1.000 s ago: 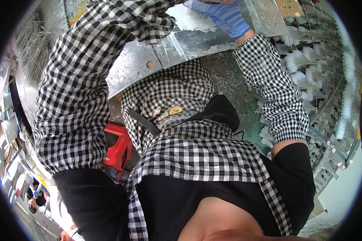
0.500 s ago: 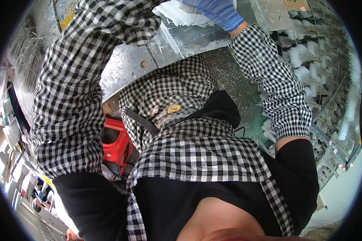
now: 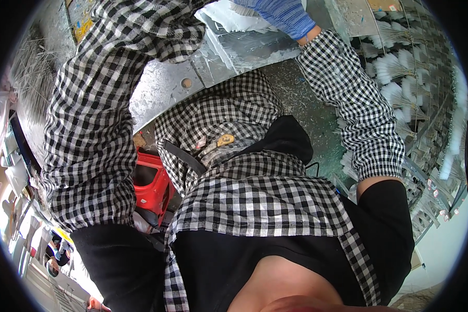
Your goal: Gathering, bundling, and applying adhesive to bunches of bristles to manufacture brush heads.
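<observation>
My right hand (image 3: 283,15), in a blue knitted glove, reaches over the metal worktop at the upper edge of the head view. Its fingers run out of the picture, so their grip is hidden. Beside and below it, a white mass (image 3: 234,20) lies on the grey metal worktop (image 3: 166,86), streaked with white residue. My left arm, in a black-and-white checked sleeve (image 3: 96,104), stretches to the top edge. The left hand itself is beyond the view.
A red plastic stool (image 3: 153,182) stands below the worktop, left of my lap. Many brush-like bundles with white tufts (image 3: 395,67) stand on the right. Thin wire-like bristles (image 3: 28,78) lie at the far left. A person (image 3: 54,265) shows small at lower left.
My arms have shifted very slightly; the right glove stays over the worktop beside the white mass. At lower left, the distant person has moved a little.
</observation>
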{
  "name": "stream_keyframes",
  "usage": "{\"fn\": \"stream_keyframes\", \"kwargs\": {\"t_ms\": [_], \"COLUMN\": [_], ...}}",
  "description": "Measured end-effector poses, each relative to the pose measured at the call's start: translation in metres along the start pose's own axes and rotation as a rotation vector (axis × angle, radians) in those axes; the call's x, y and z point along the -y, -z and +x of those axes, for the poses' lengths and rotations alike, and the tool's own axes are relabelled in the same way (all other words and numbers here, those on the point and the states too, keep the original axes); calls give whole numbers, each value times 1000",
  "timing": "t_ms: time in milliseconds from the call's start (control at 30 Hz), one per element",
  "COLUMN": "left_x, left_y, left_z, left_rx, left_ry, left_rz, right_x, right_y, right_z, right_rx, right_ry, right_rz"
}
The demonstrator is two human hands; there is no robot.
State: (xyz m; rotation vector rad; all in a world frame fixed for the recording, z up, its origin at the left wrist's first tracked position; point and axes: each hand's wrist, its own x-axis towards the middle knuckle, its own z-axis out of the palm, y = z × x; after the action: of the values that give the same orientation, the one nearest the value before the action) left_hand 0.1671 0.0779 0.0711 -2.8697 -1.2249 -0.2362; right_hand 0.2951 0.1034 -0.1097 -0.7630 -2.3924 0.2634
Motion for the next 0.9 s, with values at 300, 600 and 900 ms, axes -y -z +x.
{"fn": "stream_keyframes", "kwargs": {"t_ms": [300, 600, 900], "left_x": [-3, -28, -27], "left_y": [24, 12, 19], "left_z": [0, -67, -158], "left_rx": [198, -818, -704], "left_ry": [88, 60, 409], "left_rz": [-25, -399, -205], "right_x": [20, -27, 106], "right_y": [13, -12, -15], "right_z": [12, -3, 37], "right_rx": [-255, 35, 355], "right_ry": [100, 213, -25], "right_rz": [-9, -367, 504]}}
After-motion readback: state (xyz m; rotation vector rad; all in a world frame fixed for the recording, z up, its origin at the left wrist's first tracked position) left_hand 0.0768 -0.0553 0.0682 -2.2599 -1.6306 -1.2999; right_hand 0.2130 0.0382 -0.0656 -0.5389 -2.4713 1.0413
